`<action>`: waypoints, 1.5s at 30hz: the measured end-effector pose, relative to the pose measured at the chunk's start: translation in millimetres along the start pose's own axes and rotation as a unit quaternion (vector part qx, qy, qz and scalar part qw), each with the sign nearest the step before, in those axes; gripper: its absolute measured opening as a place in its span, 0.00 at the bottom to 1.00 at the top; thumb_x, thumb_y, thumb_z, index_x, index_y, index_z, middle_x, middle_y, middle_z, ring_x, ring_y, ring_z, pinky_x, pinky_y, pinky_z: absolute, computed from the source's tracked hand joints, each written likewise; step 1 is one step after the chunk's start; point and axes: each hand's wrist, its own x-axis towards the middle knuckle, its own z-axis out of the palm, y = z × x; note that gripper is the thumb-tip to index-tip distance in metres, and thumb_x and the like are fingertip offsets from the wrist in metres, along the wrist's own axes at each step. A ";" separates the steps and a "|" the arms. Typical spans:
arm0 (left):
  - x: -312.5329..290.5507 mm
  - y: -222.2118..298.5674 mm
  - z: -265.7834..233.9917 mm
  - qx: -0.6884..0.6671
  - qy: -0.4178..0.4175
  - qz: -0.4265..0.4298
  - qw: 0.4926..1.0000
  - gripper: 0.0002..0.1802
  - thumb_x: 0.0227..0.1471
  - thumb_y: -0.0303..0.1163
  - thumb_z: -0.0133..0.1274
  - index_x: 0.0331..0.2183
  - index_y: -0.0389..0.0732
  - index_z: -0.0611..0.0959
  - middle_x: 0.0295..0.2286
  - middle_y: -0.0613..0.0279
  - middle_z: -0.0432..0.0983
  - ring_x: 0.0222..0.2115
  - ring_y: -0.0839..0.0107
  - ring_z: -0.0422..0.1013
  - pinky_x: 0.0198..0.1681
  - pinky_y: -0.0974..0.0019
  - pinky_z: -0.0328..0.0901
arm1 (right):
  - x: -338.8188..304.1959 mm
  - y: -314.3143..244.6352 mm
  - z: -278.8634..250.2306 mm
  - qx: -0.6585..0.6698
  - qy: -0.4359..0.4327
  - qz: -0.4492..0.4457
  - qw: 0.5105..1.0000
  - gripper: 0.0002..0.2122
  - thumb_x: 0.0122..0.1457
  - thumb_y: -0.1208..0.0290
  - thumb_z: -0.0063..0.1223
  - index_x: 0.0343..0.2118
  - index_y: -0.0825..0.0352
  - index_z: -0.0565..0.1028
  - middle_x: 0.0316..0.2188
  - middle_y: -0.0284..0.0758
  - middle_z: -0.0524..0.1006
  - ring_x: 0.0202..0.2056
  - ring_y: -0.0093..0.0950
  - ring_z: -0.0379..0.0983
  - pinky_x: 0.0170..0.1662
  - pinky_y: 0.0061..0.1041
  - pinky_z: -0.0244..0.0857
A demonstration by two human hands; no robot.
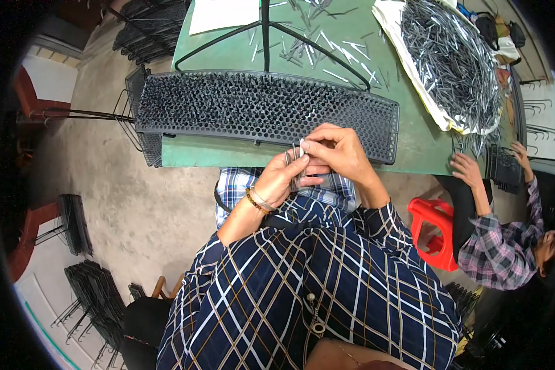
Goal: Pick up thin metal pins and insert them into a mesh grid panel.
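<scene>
Close to my lap, just before the table edge, my left hand (274, 183) is closed round several thin grey metal pins (294, 161) that stick up between its fingers. My right hand (346, 155) meets it from the right, thumb and forefinger pinched at the tips of these pins. Right beyond both hands lies a long dark perforated rack (385, 126) on the green table (213, 153). Dark pieces fill most of its holes on the left and middle, while many holes towards the right end look bare. A black wire frame (266, 46) rises at its far side.
An open white sack (435, 111) heaped with metal pins (453, 61) stands at the far right. Loose pins (314, 49) and a white sheet (224, 13) lie behind the rack. A co-worker (499, 246) sits at right near a red stool (435, 231). Dark racks (92, 296) stand left.
</scene>
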 end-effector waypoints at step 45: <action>-1.8 -5.1 -6.8 0.063 0.005 -0.004 0.998 0.20 0.58 0.39 0.42 0.46 0.34 0.70 0.40 0.51 0.73 0.42 0.62 0.72 0.41 0.61 0.70 | -4.2 1.9 7.3 -0.038 0.032 -0.024 0.998 0.07 0.51 0.73 0.58 0.29 0.71 0.78 0.26 0.33 0.75 0.28 0.18 0.70 0.29 0.17 0.63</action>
